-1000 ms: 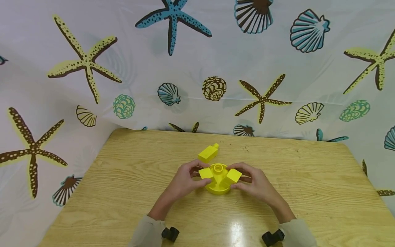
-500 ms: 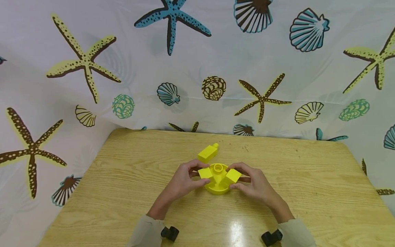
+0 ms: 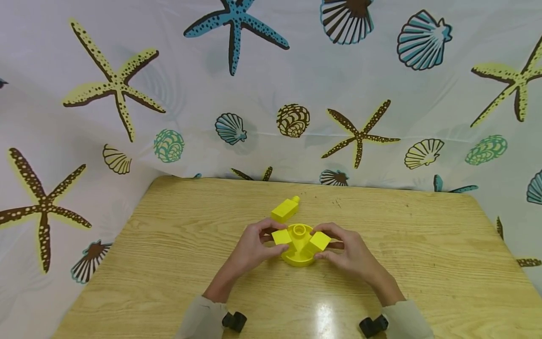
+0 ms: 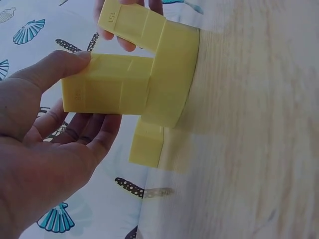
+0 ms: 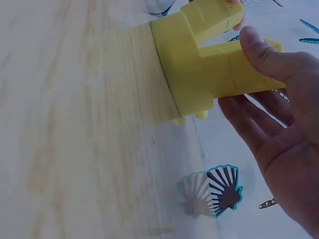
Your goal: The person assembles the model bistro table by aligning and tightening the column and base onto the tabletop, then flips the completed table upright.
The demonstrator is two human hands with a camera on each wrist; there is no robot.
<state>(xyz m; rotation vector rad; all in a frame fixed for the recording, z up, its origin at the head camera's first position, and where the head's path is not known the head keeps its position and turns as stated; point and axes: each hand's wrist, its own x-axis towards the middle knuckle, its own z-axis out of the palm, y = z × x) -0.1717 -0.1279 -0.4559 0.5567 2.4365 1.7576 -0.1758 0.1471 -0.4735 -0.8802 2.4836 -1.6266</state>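
Observation:
A round yellow base [image 3: 299, 260] with a raised ring-shaped socket rests on the wooden table. Two yellow blocks stand up from it, one at each side. My left hand [image 3: 251, 247] grips the left block [image 3: 281, 237] between thumb and fingers; the left wrist view shows that block [image 4: 107, 84] meeting the base [image 4: 172, 74]. On the other side my right hand [image 3: 349, 247] pinches the right block [image 3: 319, 241], thumb near and fingers behind. In the right wrist view this block [image 5: 227, 69] also joins the base [image 5: 179, 64].
Just behind the base a third yellow block [image 3: 285, 210] with a rounded knob at one end lies on its side. The wooden table [image 3: 190, 226] ends at a hanging white cloth [image 3: 262, 84] printed with starfish and shells. Each wrist wears a small black camera.

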